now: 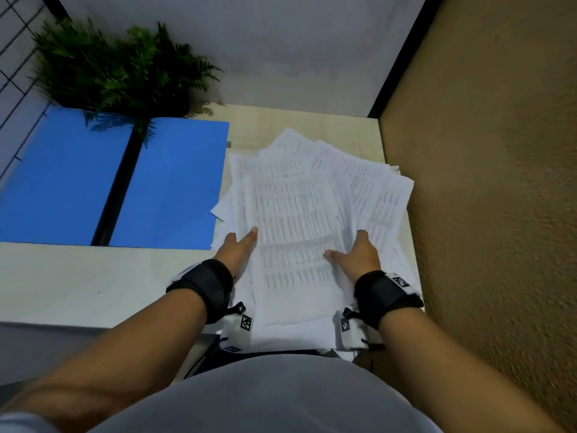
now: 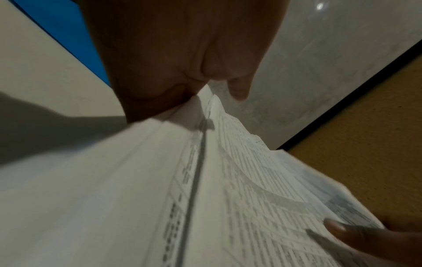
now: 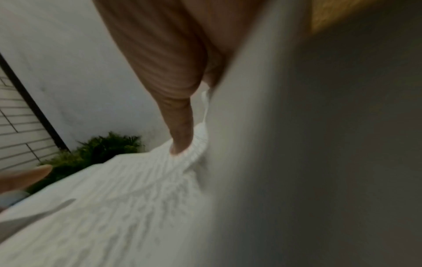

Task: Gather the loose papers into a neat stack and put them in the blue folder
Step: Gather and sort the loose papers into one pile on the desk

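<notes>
A fanned pile of printed white papers (image 1: 296, 220) lies on the right part of the pale table (image 1: 78, 282). My left hand (image 1: 240, 248) grips the pile's left edge, thumb on top and fingers hidden under the sheets. My right hand (image 1: 359, 254) grips the right side the same way, with loose sheets spreading past it. The blue folder (image 1: 168, 182) lies open and flat to the left, black spine down its middle, its right corner under the paper edges. In the left wrist view the papers (image 2: 205, 198) run from my palm (image 2: 171, 54). The right wrist view is blurred: a finger (image 3: 180, 130) presses the papers (image 3: 125, 198).
A potted fern (image 1: 118, 70) stands at the back left, overhanging the folder. A rough tan wall (image 1: 484, 182) runs close along the table's right edge, and a white wall closes the back. A wire grid is at the far left. Bare tabletop shows in front of the folder.
</notes>
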Demonstrator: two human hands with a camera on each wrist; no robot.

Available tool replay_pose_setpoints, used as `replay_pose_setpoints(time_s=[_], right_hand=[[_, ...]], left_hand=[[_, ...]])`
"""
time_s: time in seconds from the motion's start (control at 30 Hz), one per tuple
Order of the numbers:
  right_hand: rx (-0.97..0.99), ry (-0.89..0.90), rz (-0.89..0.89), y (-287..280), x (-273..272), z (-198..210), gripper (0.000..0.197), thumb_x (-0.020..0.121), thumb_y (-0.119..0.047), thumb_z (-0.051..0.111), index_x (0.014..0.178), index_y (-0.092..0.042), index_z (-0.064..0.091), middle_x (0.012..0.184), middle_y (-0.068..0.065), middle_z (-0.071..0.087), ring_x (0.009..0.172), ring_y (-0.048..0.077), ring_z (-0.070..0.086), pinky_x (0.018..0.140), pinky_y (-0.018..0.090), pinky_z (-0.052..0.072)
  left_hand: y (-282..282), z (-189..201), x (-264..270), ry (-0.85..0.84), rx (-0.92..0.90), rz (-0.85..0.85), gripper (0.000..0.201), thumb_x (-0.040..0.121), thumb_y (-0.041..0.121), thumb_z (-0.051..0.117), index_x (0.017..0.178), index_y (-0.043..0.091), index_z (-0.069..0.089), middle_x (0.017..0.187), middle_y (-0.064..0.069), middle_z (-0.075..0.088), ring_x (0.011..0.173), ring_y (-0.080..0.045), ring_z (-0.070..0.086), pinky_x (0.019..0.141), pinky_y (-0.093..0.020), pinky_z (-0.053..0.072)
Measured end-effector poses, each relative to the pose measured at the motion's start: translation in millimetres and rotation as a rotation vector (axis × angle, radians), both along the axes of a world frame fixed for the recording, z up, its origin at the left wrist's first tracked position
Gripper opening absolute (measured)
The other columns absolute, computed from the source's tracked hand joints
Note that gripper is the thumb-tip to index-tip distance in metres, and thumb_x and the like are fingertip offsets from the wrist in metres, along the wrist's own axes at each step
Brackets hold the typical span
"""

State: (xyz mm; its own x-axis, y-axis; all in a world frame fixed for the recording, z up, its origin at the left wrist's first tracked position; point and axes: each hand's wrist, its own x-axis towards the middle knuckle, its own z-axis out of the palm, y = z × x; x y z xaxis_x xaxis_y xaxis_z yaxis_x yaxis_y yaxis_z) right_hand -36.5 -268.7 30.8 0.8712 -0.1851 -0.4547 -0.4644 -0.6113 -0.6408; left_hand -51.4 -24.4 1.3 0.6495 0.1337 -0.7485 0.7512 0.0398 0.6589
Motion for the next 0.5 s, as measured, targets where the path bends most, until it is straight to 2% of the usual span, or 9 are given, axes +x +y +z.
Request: replay_pose_setpoints(time_s=[0.07,0.13,0.17,0.23,0.3,0.37,0.4,0.5], right_hand=[[-0.042,-0.024,-0.039,1.4,0.1,-11.3,0.029,0.099,-0.021,0.049,0.118,0.000,0.044,0.103,0.013,0.057,0.096,0.027,0.057,0.077,0.029,0.040],[-0.061,-0.007,0.020,5.5,-0.3,-20.1,0.017,0.103,-0.016,0.037,0.106,-0.002,0.046,0.090,0.008,0.055,0.089,0.025,0.054,0.074,0.028,0.037],[-0.041,0.014,0.048,8.6,-0.9,-23.0,0.016,0.103,-0.016,0.035,0.097,-0.005,0.045,0.081,0.003,0.051,0.084,0.023,0.050,0.070,0.028,0.035],[0.029,0.070,0.085,13.6,-2.5,-30.8,0.020,0.102,-0.019,0.037,0.087,-0.007,0.045,0.076,0.004,0.047,0.080,0.023,0.048,0.069,0.030,0.036],[0.120,0.131,0.094,14.6,-1.6,-33.8,0.024,0.100,-0.024,0.042,0.097,-0.004,0.055,0.089,0.010,0.059,0.087,0.028,0.056,0.081,0.036,0.046],[0.104,0.115,0.095,10.1,4.8,-32.1,0.029,0.097,-0.031,0.048,0.108,-0.007,0.059,0.109,0.013,0.061,0.101,0.032,0.059,0.094,0.043,0.048],[0.041,0.059,0.074,5.5,10.7,-32.0,0.029,0.096,-0.031,0.051,0.110,-0.008,0.059,0.115,0.014,0.059,0.106,0.032,0.057,0.097,0.045,0.047],[-0.117,-0.055,-0.121,-8.9,23.8,-32.2,0.035,0.094,-0.022,0.058,0.125,-0.007,0.052,0.127,0.015,0.050,0.118,0.032,0.050,0.101,0.042,0.043]], left_hand=[[-3.7,-1.8,-0.8,-0.007,0.036,-0.002,0.085,0.094,0.056,0.048,0.155,0.012,0.010,0.158,-0.006,0.031,0.145,-0.027,0.032,0.112,-0.039,0.029],[-6.9,-3.2,-0.8,0.007,0.093,-0.031,0.081,0.096,0.052,0.045,0.156,0.013,0.006,0.161,-0.008,0.025,0.146,-0.028,0.029,0.113,-0.040,0.029],[-8.5,-2.5,-1.4,0.007,0.129,-0.050,0.080,0.096,0.052,0.046,0.156,0.014,0.008,0.160,-0.008,0.026,0.145,-0.029,0.031,0.113,-0.041,0.030],[-10.0,-4.9,-2.9,-0.042,0.154,-0.074,0.068,0.094,0.044,0.054,0.149,0.015,0.027,0.151,-0.007,0.042,0.134,-0.030,0.045,0.109,-0.040,0.039],[-8.1,-9.1,-4.2,-0.100,0.188,-0.098,0.050,0.091,0.028,0.062,0.136,0.014,0.044,0.133,-0.006,0.058,0.114,-0.025,0.057,0.100,-0.038,0.047],[-0.8,-5.3,-3.5,-0.113,0.258,-0.098,0.041,0.092,0.012,0.061,0.132,0.010,0.050,0.120,-0.007,0.061,0.103,-0.024,0.057,0.090,-0.033,0.046],[4.9,-3.7,-2.6,-0.119,0.271,-0.080,0.041,0.093,0.007,0.059,0.133,0.009,0.051,0.120,-0.009,0.061,0.103,-0.025,0.057,0.088,-0.032,0.044],[21.2,-3.7,-5.2,-0.104,0.240,-0.008,0.046,0.094,-0.001,0.055,0.139,0.009,0.048,0.131,-0.013,0.060,0.118,-0.030,0.057,0.093,-0.034,0.044]])
